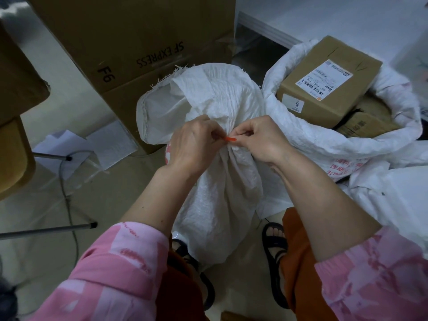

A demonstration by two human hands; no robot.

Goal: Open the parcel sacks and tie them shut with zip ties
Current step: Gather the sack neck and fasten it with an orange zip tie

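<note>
A white woven parcel sack (215, 186) stands between my feet, its neck gathered into pleats and its loose top flopping open toward the big carton. An orange zip tie (230, 139) lies across the gathered neck. My left hand (196, 142) pinches the tie's left end with curled fingers. My right hand (259, 140) pinches its right end, thumb and forefinger pressed against the cloth. Only a short piece of the tie shows between the two hands.
A second white sack (324, 140) sits open at the right, holding a labelled cardboard box (328, 79) and other boxes. A tall SF EXPRESS carton (129, 42) stands behind. White paper sheets (76, 144), a cable and metal chair legs lie at the left.
</note>
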